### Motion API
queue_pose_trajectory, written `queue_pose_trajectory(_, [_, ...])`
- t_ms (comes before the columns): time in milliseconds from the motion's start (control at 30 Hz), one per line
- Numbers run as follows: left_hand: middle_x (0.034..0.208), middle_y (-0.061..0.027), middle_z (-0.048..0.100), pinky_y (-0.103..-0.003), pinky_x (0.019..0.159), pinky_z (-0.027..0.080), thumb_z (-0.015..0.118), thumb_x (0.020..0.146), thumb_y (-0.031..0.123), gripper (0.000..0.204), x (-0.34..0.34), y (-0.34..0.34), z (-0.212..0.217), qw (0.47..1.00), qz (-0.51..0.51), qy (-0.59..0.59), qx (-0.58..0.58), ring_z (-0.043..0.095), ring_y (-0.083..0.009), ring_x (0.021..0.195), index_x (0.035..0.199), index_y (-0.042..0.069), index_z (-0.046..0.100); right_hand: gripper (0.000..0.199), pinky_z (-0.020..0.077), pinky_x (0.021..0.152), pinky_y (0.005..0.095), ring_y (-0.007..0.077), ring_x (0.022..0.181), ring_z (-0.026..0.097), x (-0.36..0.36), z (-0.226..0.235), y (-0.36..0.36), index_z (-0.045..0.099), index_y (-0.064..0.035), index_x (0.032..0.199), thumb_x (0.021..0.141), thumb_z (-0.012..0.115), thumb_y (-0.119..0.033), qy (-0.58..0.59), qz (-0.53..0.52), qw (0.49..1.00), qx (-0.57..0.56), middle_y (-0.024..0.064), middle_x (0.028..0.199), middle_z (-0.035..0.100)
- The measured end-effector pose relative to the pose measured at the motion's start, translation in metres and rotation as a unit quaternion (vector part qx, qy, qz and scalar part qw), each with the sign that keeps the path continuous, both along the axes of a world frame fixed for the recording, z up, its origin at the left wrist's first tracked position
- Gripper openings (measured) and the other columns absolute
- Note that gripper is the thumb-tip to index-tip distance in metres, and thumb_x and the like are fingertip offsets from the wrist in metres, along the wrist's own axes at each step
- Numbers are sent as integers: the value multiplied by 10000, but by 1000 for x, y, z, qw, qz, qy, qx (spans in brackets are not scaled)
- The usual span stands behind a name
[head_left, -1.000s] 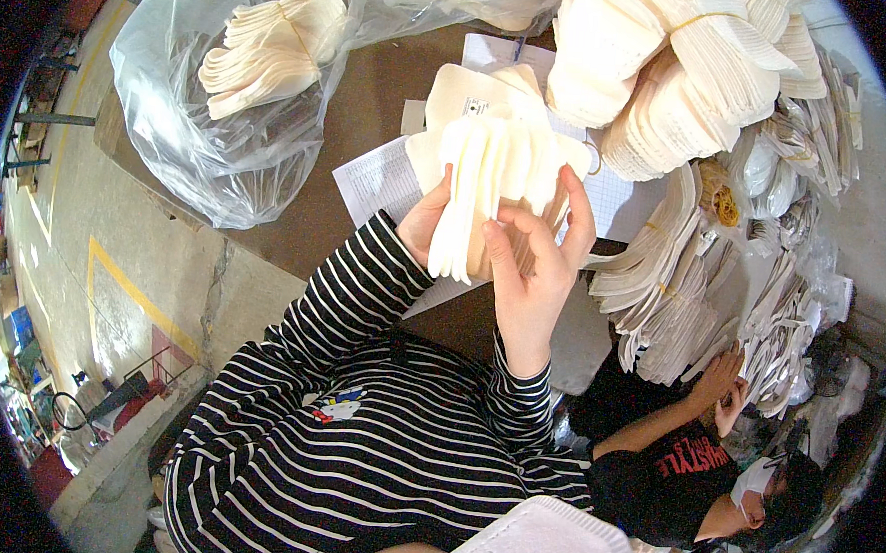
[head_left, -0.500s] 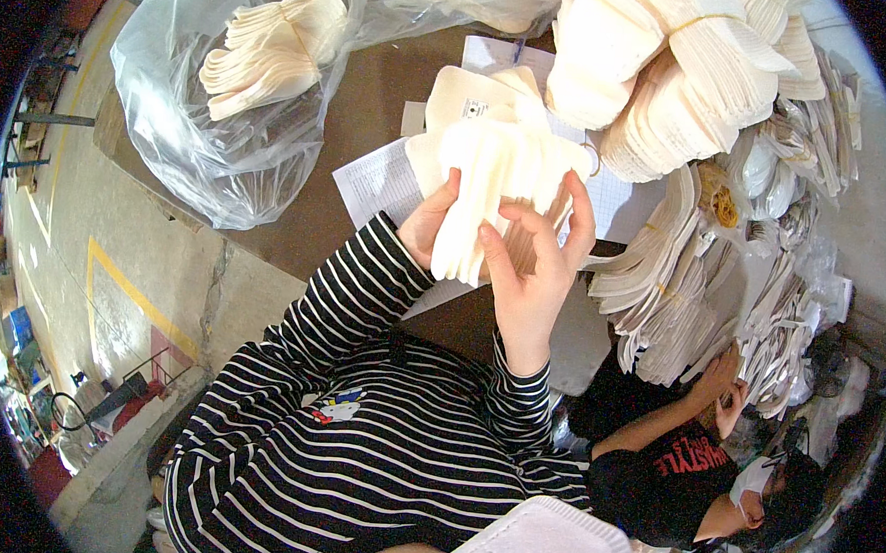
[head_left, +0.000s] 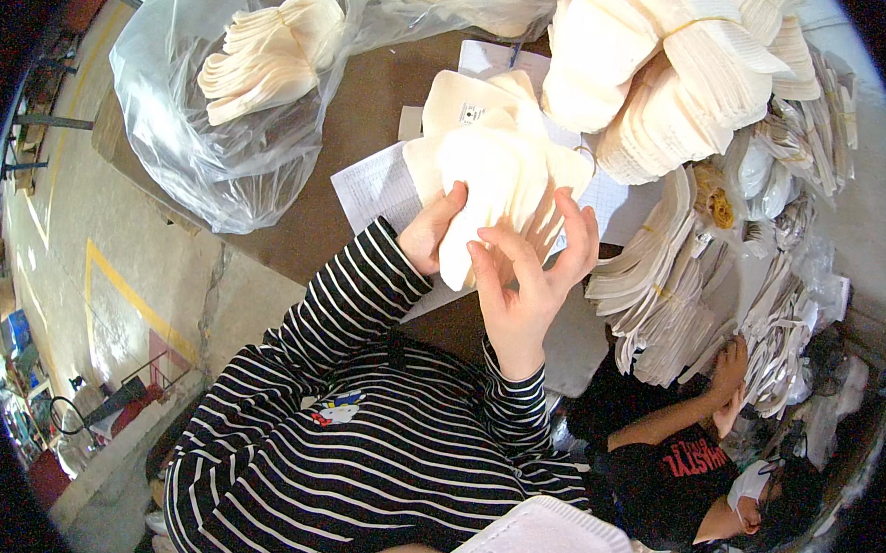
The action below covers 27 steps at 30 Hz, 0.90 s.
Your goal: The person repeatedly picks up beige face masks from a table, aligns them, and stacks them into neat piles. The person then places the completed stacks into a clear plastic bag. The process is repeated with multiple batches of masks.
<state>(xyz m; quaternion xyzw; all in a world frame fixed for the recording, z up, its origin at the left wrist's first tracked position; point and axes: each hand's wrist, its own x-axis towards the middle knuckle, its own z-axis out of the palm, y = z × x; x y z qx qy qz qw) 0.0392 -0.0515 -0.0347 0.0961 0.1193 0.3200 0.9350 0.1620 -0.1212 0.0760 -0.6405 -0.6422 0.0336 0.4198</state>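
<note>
A fanned stack of cream, insole-shaped soft pads [head_left: 488,184] is between my two hands over the table. My left hand [head_left: 433,228] is closed on its left edge, thumb on top and fingers hidden beneath. At the lower right, my right hand [head_left: 533,281] has its thumb and index fingertip close together at a pad's edge. Its other fingers are spread against the stack's right side. Under the pads lie more flat cream pads [head_left: 444,104], one with a small printed label. Printed paper sheets [head_left: 372,188] lie beneath them.
Large banded bundles of pads [head_left: 662,118] stand at the far right, with thinner bundles [head_left: 653,288] nearer. A clear plastic bag [head_left: 258,182] holding a pad bundle [head_left: 274,52] lies far left on the brown table [head_left: 372,98]. A co-worker's hands [head_left: 726,381] are among bundles at right.
The upper pads have spread and now lie flatter toward my left hand. My right hand's fingers have shifted slightly down along the edge. The co-worker's hands have moved a little.
</note>
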Motion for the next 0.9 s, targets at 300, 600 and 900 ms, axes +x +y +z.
queue_pose_trajectory(300, [1434,-144,524,-444,1073,481,464,1038,434,626,5,-1,-2,995,48,76,-31,548,-279,1289,1511,55,309,342,280,1124,524,397,1375,312,-2,-5,-3,718,-84,1024,730,862,-183,14,-55,998,-32,117,1449,451])
queue_pose_trajectory(600, [1470,-167,499,-462,1118,427,601,963,480,776,1,-18,-23,990,64,-104,75,518,-307,1325,1511,9,319,375,416,1037,412,283,1240,505,7,-19,-11,614,3,1189,847,746,-75,410,-39,909,-57,140,1335,556])
queue_pose_trajectory(900, [1491,-129,449,-437,1132,400,557,1015,430,717,17,-36,59,960,137,234,76,472,-276,1354,1532,37,254,406,526,737,317,231,856,628,33,37,-28,680,-5,1185,795,613,86,51,-154,984,78,141,1164,623])
